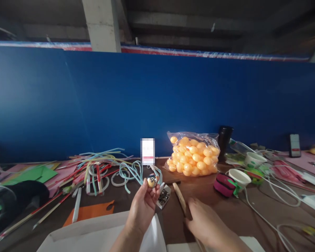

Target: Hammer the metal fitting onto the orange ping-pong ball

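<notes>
My left hand [143, 206] is raised above the table, fingers pinched round a small shiny metal ball [152, 181] from which pale blue and white cords [132, 171] hang. My right hand [203, 220] lies low on the brown table, fingers curled over a wooden stick [179, 197] that points away from me. A small white box of dark metal pieces [163, 196] sits just behind my left hand.
A clear bag of orange balls [193, 157] stands at the back middle, a black cup [225, 138] beside it. Coloured tubes and sticks [97, 168] litter the left. White bowls [239, 176], a pink pouch [224, 184], cables and a phone [294, 145] lie right. A blue wall backs the table.
</notes>
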The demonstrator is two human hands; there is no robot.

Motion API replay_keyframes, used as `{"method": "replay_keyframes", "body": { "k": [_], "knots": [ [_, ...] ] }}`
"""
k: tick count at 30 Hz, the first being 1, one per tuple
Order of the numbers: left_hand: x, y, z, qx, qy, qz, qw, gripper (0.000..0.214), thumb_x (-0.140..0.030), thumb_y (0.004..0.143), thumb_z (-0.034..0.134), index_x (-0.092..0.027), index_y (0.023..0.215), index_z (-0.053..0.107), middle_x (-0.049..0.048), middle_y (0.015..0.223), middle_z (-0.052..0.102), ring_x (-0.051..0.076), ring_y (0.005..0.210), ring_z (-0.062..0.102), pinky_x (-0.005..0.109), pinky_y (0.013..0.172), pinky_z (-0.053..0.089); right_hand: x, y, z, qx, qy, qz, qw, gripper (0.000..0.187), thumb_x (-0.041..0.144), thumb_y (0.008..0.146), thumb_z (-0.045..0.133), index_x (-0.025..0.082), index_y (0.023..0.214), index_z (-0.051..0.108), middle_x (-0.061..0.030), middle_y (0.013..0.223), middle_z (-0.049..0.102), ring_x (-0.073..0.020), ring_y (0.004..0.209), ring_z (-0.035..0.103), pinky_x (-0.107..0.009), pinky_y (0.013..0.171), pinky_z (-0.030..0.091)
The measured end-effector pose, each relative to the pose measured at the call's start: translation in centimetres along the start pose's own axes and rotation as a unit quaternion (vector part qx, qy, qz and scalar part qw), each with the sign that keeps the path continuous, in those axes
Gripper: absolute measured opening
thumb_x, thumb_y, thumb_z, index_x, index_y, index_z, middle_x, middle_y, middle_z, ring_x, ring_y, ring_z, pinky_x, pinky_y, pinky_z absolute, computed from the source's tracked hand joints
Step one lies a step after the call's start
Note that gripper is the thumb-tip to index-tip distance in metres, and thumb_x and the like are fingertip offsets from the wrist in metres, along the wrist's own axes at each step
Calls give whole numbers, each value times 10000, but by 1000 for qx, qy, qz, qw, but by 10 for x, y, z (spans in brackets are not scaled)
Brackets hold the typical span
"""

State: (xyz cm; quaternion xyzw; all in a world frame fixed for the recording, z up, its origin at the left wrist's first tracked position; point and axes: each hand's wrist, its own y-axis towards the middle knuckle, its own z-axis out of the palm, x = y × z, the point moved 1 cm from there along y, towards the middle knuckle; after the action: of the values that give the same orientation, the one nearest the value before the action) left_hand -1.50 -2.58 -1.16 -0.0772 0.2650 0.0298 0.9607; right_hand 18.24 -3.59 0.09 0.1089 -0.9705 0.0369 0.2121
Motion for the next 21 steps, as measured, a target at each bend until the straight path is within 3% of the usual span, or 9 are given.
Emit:
{"method": "replay_keyframes", "body": {
  "k": [4, 6, 8, 9, 11, 12, 14, 21],
  "knots": [
    [0, 2, -1, -6, 9, 11, 1000, 155, -166, 882, 573, -68, 889, 692, 117, 861, 735, 159, 769, 703, 236, 711, 589, -1, 3, -5, -7, 66, 4, 998, 173, 92, 806, 473, 160, 854, 625, -118, 856, 716, -250, 842, 684, -298, 725, 476],
    [1, 2, -1, 3, 18, 17, 1000, 141, -168, 866, 598, -73, 909, 693, 111, 876, 737, 174, 812, 708, 243, 742, 586, 2, 2, -9, -4, 99, 1, 995, 193, 172, 893, 418, 179, 886, 611, -44, 698, 665, -190, 669, 653, -250, 611, 466],
    [1, 2, -1, 17, 24, 22, 999, 147, -184, 848, 629, -89, 941, 692, 106, 915, 740, 190, 857, 709, 252, 774, 581, 7, -2, -13, 12, 175, -3, 985, 266, 321, 962, 367, 175, 1008, 585, 40, 541, 522, -131, 449, 514, -215, 454, 400],
    [1, 2, -1, 25, 27, 24, 999, 157, -193, 839, 642, -97, 954, 691, 103, 933, 741, 194, 872, 709, 256, 786, 578, 10, -5, -14, 32, 265, -7, 964, 337, 409, 968, 370, 156, 1092, 554, 75, 508, 442, -108, 381, 416, -204, 389, 343],
    [2, 2, -2, 34, 33, 31, 998, 175, -209, 829, 659, -109, 970, 688, 97, 947, 742, 195, 880, 710, 259, 800, 574, 16, -13, -16, 75, 448, -23, 891, 524, 549, 944, 390, 128, 1247, 466, 110, 489, 369, -79, 343, 306, -188, 349, 278],
    [2, 2, -2, 37, 36, 35, 998, 183, -213, 827, 663, -113, 978, 686, 96, 951, 742, 193, 883, 709, 258, 804, 572, 19, -17, -17, 91, 501, -37, 860, 564, 572, 920, 437, 121, 1258, 466, 94, 525, 421, -66, 342, 312, -187, 352, 278],
    [1, 3, -3, 41, 40, 46, 997, 200, -216, 823, 670, -119, 997, 683, 93, 959, 742, 193, 892, 709, 255, 809, 569, 24, -26, -19, 119, 545, -34, 829, 583, 598, 885, 500, 134, 1237, 505, 51, 608, 505, -51, 352, 338, -181, 350, 261],
    [1, 4, -2, 23, 38, 57, 997, 220, -173, 809, 682, -131, 1025, 686, 75, 927, 744, 155, 830, 713, 234, 789, 573, 32, -35, -17, 170, 520, 8, 837, 666, 659, 826, 535, 132, 1234, 537, 24, 600, 535, -69, 422, 379, -162, 370, 256]
  ]
}}
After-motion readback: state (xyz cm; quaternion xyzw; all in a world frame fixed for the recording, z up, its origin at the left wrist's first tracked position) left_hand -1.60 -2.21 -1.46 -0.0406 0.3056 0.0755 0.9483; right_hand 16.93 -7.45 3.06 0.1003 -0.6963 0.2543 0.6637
